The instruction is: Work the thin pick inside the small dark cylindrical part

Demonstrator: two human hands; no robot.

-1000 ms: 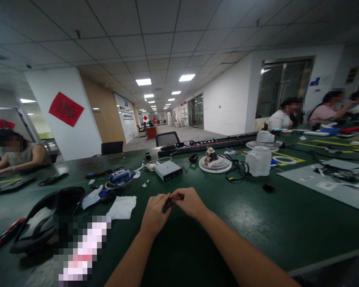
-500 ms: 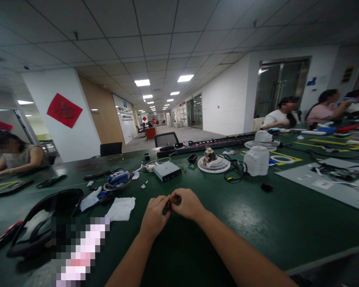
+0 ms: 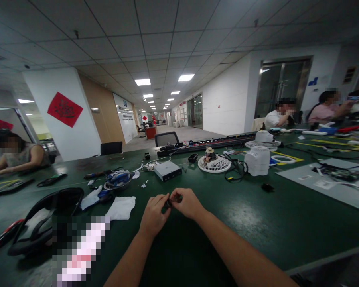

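Note:
My left hand [image 3: 155, 211] and my right hand [image 3: 187, 202] meet above the green table [image 3: 245, 235], fingertips close together. Between them they pinch a small dark part [image 3: 168, 203], mostly covered by the fingers and too small to name. Just beyond the hands lies a grey box-shaped drive [image 3: 167, 171] with a dark front face. Left of my left hand a white cloth [image 3: 121, 208] is spread on the table. Small white scraps [image 3: 143, 185] lie between the cloth and the drive.
A white fan grille with a motor [image 3: 214, 162], black cables [image 3: 237, 169] and a white plastic housing [image 3: 256, 161] stand ahead to the right. A grey panel with a circuit board [image 3: 326, 179] lies far right. At left is a black headband-like frame [image 3: 44, 223]. Several people sit around the table.
My hands stay in almost the same place, with only a slight shift of the fingers around the small part. At the far right, a seated person has raised a hand towards the head.

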